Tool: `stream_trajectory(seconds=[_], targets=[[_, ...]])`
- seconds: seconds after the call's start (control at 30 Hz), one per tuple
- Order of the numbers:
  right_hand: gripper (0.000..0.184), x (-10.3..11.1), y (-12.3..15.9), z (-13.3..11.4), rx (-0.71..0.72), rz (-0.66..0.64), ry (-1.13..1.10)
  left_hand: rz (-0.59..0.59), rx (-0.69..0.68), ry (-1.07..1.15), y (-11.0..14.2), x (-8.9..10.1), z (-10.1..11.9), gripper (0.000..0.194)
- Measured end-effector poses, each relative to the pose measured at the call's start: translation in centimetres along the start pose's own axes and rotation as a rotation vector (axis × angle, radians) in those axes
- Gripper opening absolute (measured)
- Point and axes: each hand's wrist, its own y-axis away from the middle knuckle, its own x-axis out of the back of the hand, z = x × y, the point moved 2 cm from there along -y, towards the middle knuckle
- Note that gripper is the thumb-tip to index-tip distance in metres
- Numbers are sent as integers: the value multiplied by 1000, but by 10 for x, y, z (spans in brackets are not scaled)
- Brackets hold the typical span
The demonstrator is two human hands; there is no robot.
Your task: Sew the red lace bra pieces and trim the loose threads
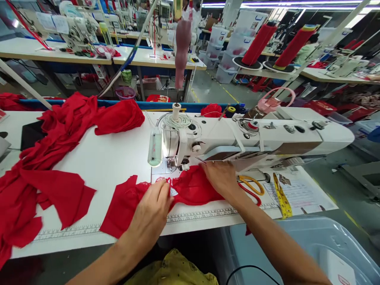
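Observation:
A red fabric piece with lace along its edge lies at the front of a white sewing machine, close to the presser foot. My left hand has its fingers pressed together on the lace edge, just in front of the needle area; a small white label shows beside the fingertips. Under the machine's arm, my right hand is closed over the upper right part of the same fabric. A thin pointed metal bit shows by its fingertips; I cannot tell whether the hand holds it. More red fabric spreads left of my left hand.
A heap of red cut pieces covers the table's left side. Orange-handled scissors, a yellow tape measure and a written sheet lie at right. A lamp hangs beside the needle; a clear plastic bin stands below right.

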Motion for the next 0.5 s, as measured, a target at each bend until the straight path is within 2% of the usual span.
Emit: stream_trajectory(seconds=[0.1,0.2,0.27,0.33,0.43,0.5], targets=[[24,0,4,-20,277,145,-166,-26,-100,-2,24,-20,-9,46],[23,-8,11,-37,483,180,-376,-152,-219,9,26,-21,-36,54],[14,-15,13,-42,503,112,-427,-253,-305,63,19,-12,-54,54],[12,-18,14,-44,472,39,-453,-294,-364,96,10,-1,-64,53],[5,-13,14,-49,401,-48,-564,-207,-331,59,4,6,-63,48],[17,-9,12,-56,369,-91,-632,-136,-317,12,5,1,-56,47]])
